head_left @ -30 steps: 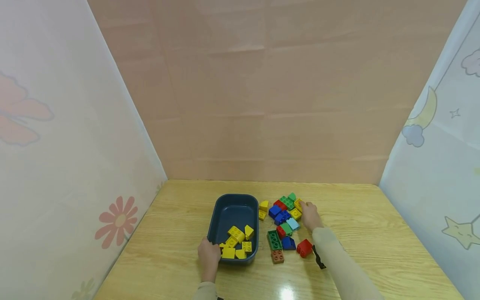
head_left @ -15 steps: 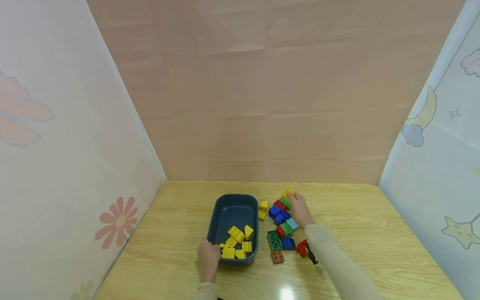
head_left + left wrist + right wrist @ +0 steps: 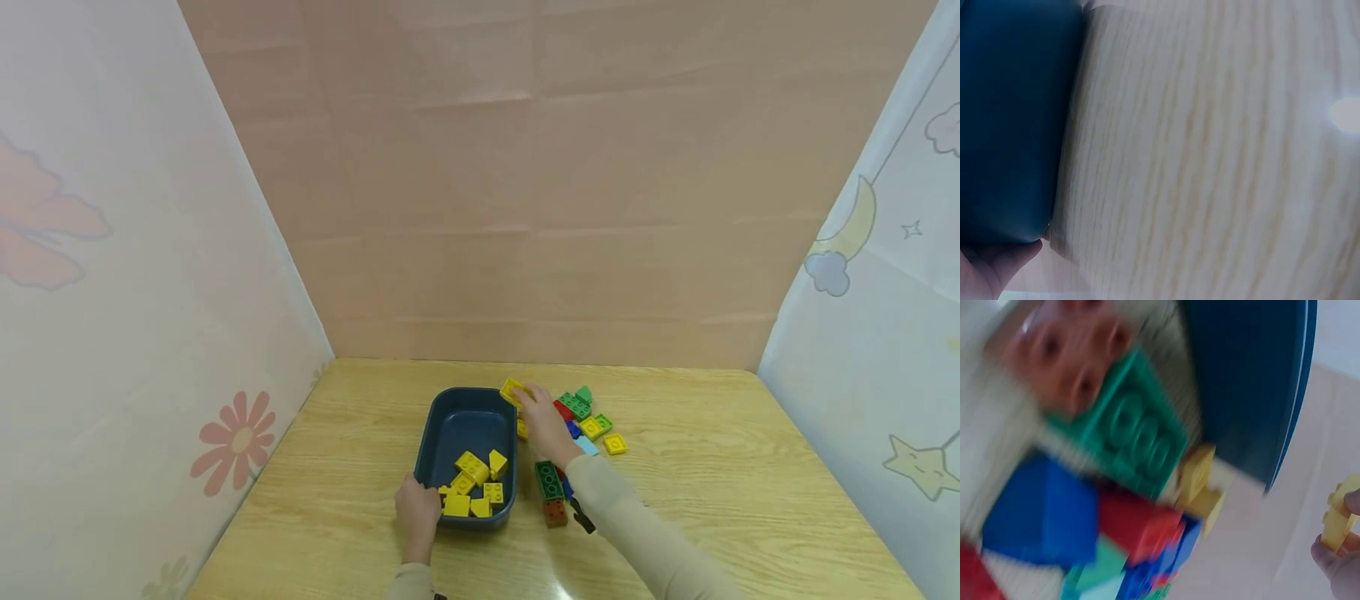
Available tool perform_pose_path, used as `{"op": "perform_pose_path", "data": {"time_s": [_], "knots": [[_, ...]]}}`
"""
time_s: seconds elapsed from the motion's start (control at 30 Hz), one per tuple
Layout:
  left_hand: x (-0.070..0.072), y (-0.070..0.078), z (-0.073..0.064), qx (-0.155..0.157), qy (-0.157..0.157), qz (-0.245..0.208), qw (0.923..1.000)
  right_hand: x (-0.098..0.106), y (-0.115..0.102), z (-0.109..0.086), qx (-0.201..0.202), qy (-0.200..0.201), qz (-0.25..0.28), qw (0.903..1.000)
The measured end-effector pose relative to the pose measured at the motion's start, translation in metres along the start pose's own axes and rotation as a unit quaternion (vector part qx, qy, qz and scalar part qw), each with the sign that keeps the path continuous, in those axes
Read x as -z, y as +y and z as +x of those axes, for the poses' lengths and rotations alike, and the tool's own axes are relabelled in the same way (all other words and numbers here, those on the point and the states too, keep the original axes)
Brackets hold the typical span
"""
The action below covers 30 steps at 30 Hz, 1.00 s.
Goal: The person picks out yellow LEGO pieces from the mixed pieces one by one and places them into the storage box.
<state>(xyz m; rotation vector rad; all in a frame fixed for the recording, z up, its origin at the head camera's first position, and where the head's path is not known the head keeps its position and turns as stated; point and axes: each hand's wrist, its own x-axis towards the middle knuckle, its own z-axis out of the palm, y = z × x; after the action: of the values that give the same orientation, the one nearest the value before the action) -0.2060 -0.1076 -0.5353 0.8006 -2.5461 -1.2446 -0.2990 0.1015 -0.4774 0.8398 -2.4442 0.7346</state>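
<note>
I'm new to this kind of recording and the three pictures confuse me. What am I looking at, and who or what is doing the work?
No machine here: a person works with bare hands. The wide picture comes from a camera on the head; the two blurry close-ups come from cameras on each wrist. On the wooden table stands a dark blue tray holding yellow bricks, with a mixed-colour pile of bricks beside it. The left hand grips the tray's near corner. The right hand pinches a yellow brick at the tray's far rim.
</note>
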Motion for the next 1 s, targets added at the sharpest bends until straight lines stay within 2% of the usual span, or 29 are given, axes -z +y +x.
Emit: {"op": "perform_pose_path", "data": {"time_s": [0.13,0.4,0.6,0.83,1.0], "knots": [[0.0,-0.001,0.0,-0.003,0.001,0.002,1.0,-0.012,-0.02,-0.001,0.018,-0.028,0.002,0.9995],[0.0,-0.002,0.0,-0.004,0.004,-0.003,1.0,-0.032,-0.04,-0.008,0.053,-0.091,-0.026,0.9941],[0.0,-0.002,0.0,-0.004,0.004,-0.009,0.9999,-0.045,-0.049,-0.015,0.071,-0.111,-0.082,0.9878],[-0.002,-0.003,0.001,-0.007,0.008,-0.007,0.9999,-0.056,-0.055,-0.023,0.078,-0.144,-0.091,0.9823],[-0.003,-0.003,0.002,-0.011,0.017,-0.009,0.9998,-0.062,-0.055,-0.027,0.105,-0.149,-0.107,0.9775]]}}
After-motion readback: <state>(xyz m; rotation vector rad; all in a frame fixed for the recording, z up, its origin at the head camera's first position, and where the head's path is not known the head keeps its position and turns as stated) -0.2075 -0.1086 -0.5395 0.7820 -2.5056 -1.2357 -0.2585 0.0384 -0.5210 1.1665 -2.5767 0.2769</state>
